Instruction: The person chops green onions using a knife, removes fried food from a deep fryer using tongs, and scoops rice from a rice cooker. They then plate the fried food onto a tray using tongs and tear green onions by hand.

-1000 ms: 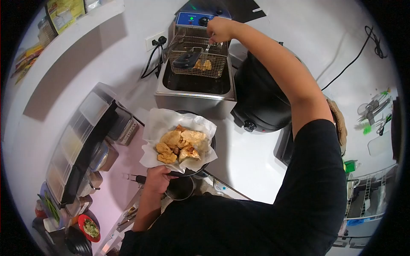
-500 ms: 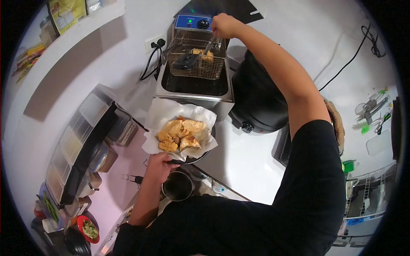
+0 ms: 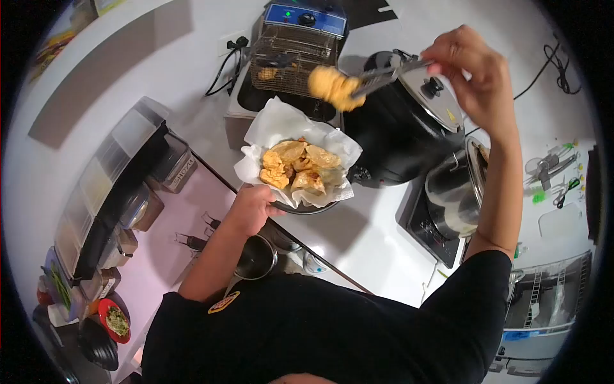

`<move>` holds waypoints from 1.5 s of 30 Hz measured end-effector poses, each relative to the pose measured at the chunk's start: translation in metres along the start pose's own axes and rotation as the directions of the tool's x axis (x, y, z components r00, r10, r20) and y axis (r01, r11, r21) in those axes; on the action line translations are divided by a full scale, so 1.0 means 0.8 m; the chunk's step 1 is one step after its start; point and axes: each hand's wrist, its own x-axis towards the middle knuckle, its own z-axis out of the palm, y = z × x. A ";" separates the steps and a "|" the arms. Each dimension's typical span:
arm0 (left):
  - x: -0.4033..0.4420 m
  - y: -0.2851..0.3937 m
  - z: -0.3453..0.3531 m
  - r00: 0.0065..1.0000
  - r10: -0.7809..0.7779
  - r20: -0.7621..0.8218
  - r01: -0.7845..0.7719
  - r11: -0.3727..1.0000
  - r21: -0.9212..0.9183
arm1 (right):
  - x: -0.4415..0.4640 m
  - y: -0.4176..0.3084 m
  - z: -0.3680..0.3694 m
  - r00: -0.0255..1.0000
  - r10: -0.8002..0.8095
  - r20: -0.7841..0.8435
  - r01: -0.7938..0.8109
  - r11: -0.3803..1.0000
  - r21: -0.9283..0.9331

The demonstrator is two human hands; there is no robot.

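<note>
My left hand (image 3: 254,208) grips the rim of a dark bowl (image 3: 307,209) lined with white paper (image 3: 278,125). Several golden fried pieces (image 3: 297,168) lie in the paper. At upper right, my right hand (image 3: 470,70) is closed on metal tongs (image 3: 390,77). A fried piece (image 3: 334,88) hangs at the tongs' tips, blurred, above and to the right of the bowl. Behind the bowl stands the deep fryer (image 3: 307,20), its green light lit. In its wire basket (image 3: 291,73) a smaller fried piece (image 3: 267,73) shows beside the black handle.
Right of the fryer stands a large black cooker (image 3: 390,137) with a lid. A steel pot (image 3: 451,192) rests on a black hob (image 3: 430,227). Seasoning containers (image 3: 144,208) and a red plate (image 3: 114,320) line the left side. Below the bowl is another pot (image 3: 256,257).
My right hand has moved right, away from the fryer, with a fried piece now in the tongs outside the basket. My left hand and the bowl have shifted up and right in view.
</note>
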 end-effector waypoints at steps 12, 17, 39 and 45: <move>-0.032 -0.005 0.051 0.979 -0.095 0.180 0.105 0.993 -0.045 | -0.058 -0.055 0.030 0.808 -0.589 -0.001 0.589 0.808 -0.038; -0.036 -0.008 0.049 0.985 -0.060 0.162 0.069 0.996 -0.053 | -0.059 -0.049 -0.005 0.848 -0.518 0.107 0.528 0.842 -0.109; -0.091 -0.005 -0.049 0.960 0.082 -0.270 -0.108 0.991 -0.084 | 0.181 0.219 0.333 0.885 -0.192 0.425 0.205 0.979 0.015; -0.093 0.012 -0.060 0.964 0.086 -0.250 -0.117 0.987 -0.111 | 0.183 0.221 0.377 0.792 -0.086 0.605 0.060 0.996 0.063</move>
